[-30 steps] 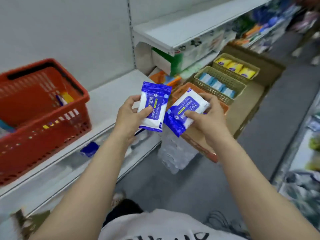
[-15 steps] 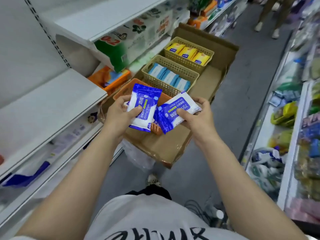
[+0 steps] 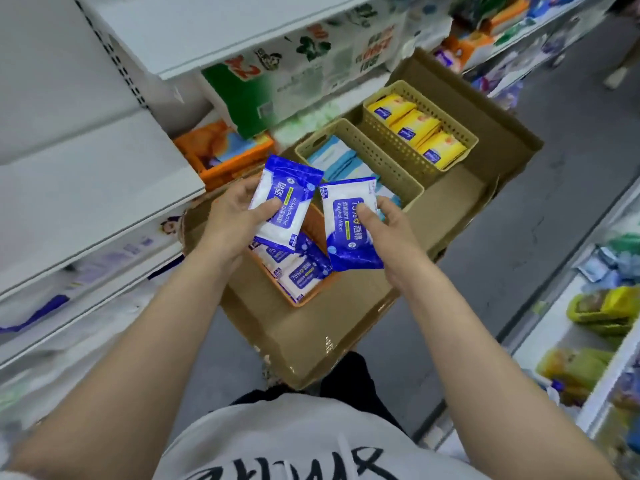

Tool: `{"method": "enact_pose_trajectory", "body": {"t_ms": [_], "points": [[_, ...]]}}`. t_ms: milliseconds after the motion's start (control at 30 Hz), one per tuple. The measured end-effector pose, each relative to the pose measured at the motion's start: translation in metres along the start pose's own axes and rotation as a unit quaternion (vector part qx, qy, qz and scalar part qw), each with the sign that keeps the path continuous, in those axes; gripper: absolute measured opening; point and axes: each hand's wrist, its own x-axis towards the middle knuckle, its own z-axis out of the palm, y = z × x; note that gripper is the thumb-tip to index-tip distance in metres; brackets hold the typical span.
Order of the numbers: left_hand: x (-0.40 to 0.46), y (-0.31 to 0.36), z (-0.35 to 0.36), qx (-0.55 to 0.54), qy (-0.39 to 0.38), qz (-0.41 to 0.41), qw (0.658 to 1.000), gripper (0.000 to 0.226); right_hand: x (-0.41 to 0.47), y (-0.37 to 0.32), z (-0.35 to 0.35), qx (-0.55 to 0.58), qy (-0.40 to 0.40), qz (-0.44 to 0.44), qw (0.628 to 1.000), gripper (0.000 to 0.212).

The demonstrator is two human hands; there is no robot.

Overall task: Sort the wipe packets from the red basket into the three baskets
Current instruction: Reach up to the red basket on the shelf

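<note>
1. Here, two blue-and-white alcohol wipe packets held side by side, just apart: left packet (image 3: 282,202) pinched in the left hand (image 3: 230,221), thumb across its face; right packet (image 3: 348,225) gripped in the right hand (image 3: 393,237), thumb on its label.
2. Both held above the orange basket (image 3: 317,296), with matching blue packets (image 3: 299,268) lying inside, just beneath the hands.
3. Beyond the right hand, a beige basket (image 3: 377,161) holding pale blue packets (image 3: 334,157), partly hidden by the held packets.
4. Further on, a second beige basket (image 3: 393,136) with three yellow packets (image 3: 415,128) in a row.
5. All three baskets resting on a flattened cardboard box (image 3: 311,344) in the aisle.
6. To the left, white shelving (image 3: 86,174); a green-and-white carton (image 3: 277,81) and an orange box (image 3: 221,154) beneath the upper shelf.
7. To the right, blurred goods on another shelf (image 3: 588,323).
</note>
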Motion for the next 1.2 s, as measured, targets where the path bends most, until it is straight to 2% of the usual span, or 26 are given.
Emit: {"method": "enact_pose_trajectory", "body": {"t_ms": [67,167,267,333,400,533,567,700,767,867,1000,1133,1200], "points": [[0.008,0.001,-0.006,-0.010,0.048,0.010,0.999,0.025,0.031,-0.006,0.002,-0.051,-0.030,-0.004,0.998,0.002],[0.015,0.003,-0.013,-0.029,0.119,-0.013,0.992,0.025,0.074,-0.018,0.004,-0.169,-0.086,-0.010,0.982,0.020],[0.019,0.001,-0.013,-0.070,0.172,-0.038,0.982,0.021,0.111,-0.029,0.013,-0.249,-0.160,-0.018,0.955,0.030],[0.017,-0.003,-0.012,-0.105,0.209,-0.043,0.971,0.013,0.132,-0.032,0.023,-0.319,-0.221,-0.046,0.920,0.026],[0.013,-0.010,-0.015,-0.142,0.249,-0.057,0.956,0.024,0.151,-0.029,0.035,-0.414,-0.297,-0.087,0.856,0.022],[-0.002,-0.033,-0.023,-0.194,0.281,-0.094,0.935,0.032,0.167,0.006,0.067,-0.630,-0.425,-0.157,0.630,0.035],[-0.006,-0.039,-0.024,-0.199,0.280,-0.107,0.933,0.033,0.168,0.021,0.072,-0.655,-0.442,-0.159,0.592,0.039],[-0.020,-0.065,-0.029,-0.203,0.284,-0.147,0.926,0.037,0.169,0.075,0.079,-0.692,-0.481,-0.146,0.517,0.039],[-0.023,-0.074,-0.031,-0.202,0.294,-0.155,0.921,0.034,0.170,0.090,0.081,-0.699,-0.484,-0.154,0.504,0.038],[-0.025,-0.085,-0.029,-0.197,0.308,-0.161,0.917,0.025,0.169,0.098,0.081,-0.699,-0.464,-0.172,0.517,0.038],[-0.022,-0.093,-0.029,-0.190,0.324,-0.183,0.909,0.033,0.168,0.101,0.080,-0.723,-0.419,-0.251,0.488,0.039],[-0.017,-0.094,-0.031,-0.178,0.326,-0.187,0.909,0.037,0.162,0.119,0.070,-0.731,-0.352,-0.312,0.493,0.039],[-0.013,-0.094,-0.032,-0.167,0.340,-0.192,0.905,0.042,0.162,0.128,0.066,-0.733,-0.333,-0.345,0.482,0.035]]}}
